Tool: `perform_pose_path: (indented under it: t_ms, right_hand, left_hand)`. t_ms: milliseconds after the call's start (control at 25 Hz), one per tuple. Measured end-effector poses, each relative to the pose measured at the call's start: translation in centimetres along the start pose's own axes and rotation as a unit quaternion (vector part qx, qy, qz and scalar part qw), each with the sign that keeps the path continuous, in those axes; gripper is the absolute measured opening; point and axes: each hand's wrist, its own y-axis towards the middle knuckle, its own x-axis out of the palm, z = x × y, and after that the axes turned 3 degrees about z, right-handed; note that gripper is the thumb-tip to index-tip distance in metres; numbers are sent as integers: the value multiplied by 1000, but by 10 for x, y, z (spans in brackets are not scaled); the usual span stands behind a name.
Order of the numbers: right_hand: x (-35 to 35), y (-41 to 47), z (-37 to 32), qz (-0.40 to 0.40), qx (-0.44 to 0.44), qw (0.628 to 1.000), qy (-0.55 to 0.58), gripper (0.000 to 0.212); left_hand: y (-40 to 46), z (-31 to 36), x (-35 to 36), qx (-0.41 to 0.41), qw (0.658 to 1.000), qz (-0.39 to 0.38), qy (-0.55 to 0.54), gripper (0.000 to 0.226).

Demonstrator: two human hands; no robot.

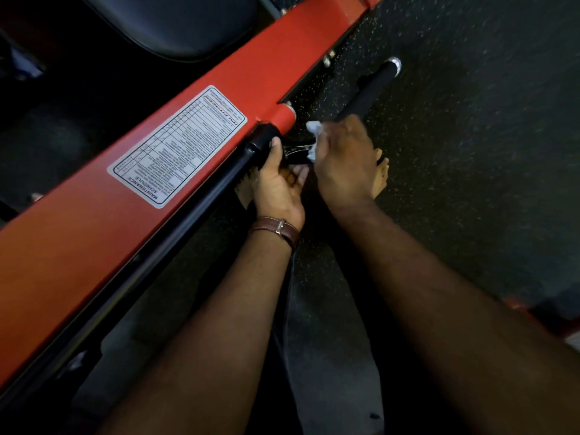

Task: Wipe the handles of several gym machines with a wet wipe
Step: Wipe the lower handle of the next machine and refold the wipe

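While left hand (276, 183) fingers curl round black bar (257, 146), right hand (342, 158) fingers clench white wipe (314, 128) on handle (370, 89).

- 2 hands of mine: left hand (276, 186), right hand (343, 158)
- 1 wet wipe (314, 128)
- 1 black handle (372, 89)
- 1 red frame beam (103, 215)
- 1 maintenance sticker (177, 146)
- 1 brown watch strap (277, 229)
- 1 black seat pad (175, 23)

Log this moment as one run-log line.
right hand: wiping black handle with wet wipe | left hand: gripping black bar
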Motion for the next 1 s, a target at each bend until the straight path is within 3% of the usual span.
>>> perform_pose_path:
  t_ms: [80,160,280,360,400,480,520,560,680,800,840,960,1000]
  right_hand:
    - [7,-15,-22,2,-69,998,11,39]
    - [8,-19,-28,1,-110,993,35,31]
    - [10,2,25,65,54,994,74,19]
    - [14,-3,42,87,229,956,163,8]
    - [15,-6,34,63,345,887,300,8]
    - [23,-8,13,-14,522,623,583,12]
    - [28,-6,5,-39,555,526,644,15]
    - [32,-6,-4,-68,564,499,654,17]
    - [37,0,-5,-139,526,517,661,24]
    - [25,9,14,-67,546,454,701,30]
    - [23,10,12,-50,552,451,700,29]
    - [22,-5,-17,-74,553,530,639,25]
    - [20,-10,-26,-64,554,536,633,23]
  left_hand:
    - [7,3,0,-12,998,-44,-31,43]
    - [10,3,-1,-21,997,-48,-50,41]
    - [2,-4,2,18,997,60,36,21]
    - [2,-7,4,31,994,94,56,23]
    - [4,-7,4,38,993,93,54,30]
    - [6,-6,4,65,990,99,70,48]
    - [9,-8,1,79,989,105,72,48]
    - [9,-9,0,91,987,111,67,42]
    - [6,-7,-3,84,991,95,37,36]
    - [3,-5,-8,47,995,86,35,41]
    - [1,-5,-7,46,995,83,30,36]
    - [-4,-5,2,37,997,47,-40,34]
    - [-6,-6,4,23,997,44,-54,40]
